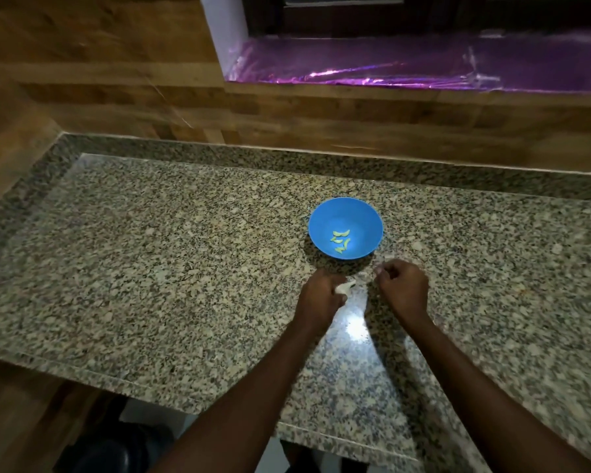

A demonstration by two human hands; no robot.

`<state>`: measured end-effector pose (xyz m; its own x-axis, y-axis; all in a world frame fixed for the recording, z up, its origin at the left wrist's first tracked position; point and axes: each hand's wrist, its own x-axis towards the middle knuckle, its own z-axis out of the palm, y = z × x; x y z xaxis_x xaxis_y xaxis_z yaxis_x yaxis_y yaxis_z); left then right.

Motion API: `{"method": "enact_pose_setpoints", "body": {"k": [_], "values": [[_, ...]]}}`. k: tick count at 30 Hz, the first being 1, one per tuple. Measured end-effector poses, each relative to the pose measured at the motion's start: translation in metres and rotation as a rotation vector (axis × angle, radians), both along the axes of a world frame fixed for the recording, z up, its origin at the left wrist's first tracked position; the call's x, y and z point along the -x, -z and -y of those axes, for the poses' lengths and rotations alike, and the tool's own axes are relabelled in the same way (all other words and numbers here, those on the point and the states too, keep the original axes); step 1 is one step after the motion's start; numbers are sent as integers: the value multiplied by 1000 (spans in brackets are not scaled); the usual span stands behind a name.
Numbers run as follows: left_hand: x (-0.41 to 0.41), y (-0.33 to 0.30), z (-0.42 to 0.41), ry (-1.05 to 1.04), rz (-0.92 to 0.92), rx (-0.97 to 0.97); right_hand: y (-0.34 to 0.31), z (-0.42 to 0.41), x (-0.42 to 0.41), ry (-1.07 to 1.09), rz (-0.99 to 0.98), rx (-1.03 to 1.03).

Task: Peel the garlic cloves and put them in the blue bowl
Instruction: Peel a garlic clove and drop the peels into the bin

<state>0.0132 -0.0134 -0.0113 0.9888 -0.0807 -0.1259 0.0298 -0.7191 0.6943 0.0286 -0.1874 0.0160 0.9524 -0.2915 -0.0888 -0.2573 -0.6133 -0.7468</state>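
From the head camera, a speckled grey-and-cream granite countertop [151, 268] fills most of the view, with a glossy glare patch near its front edge between the person's two forearms. A round blue plastic bowl [325, 216] stands on the stone a little right of centre, and several pale yellow-green peeled garlic cloves [340, 241] lie loose on its floor, toward the near side. Just in front of the bowl, the two bare hands hover low over the counter, near each other but apart. The left hand [318, 298] is curled with its knuckles upward, and its fingers grip a small white garlic clove [447, 286] whose pale tip pokes out on the side facing the other hand; whether skin remains on it is too small to tell. The right hand [405, 288] is also curled into a loose fist, thumb and fingertips drawn together near the bowl's near rim; a faint pale fleck shows at those fingertips, but it is too blurred to say if the hand is pinching a scrap of skin or holding nothing. Behind the counter runs a wall of brown wood-pattern tiles [99, 80], and above it, at upper right, a window ledge is covered with shiny crinkled purple foil sheet [389, 63]. Below the counter's front edge, dark shapes sit on the floor, too dim to identify.
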Motion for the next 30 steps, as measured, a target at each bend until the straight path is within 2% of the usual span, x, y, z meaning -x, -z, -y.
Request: {"method": "enact_pose_setpoints", "body": {"k": [3,6,11,18,30], "values": [[2,-8,-1,-141,-113,284,4,-4,23,-19,-135,-124],[9,-12,-8,-126,-220,505,2,-13,36,-41,-254,-399],[24,-17,-21,-78,-260,765,-3,-22,47,-68,-196,-462],[31,-18,-34,-13,-292,828,-22,-28,65,-42,-174,-774],[41,-28,-21,21,-261,735,-36,-11,65,-77,-322,-745]]}}
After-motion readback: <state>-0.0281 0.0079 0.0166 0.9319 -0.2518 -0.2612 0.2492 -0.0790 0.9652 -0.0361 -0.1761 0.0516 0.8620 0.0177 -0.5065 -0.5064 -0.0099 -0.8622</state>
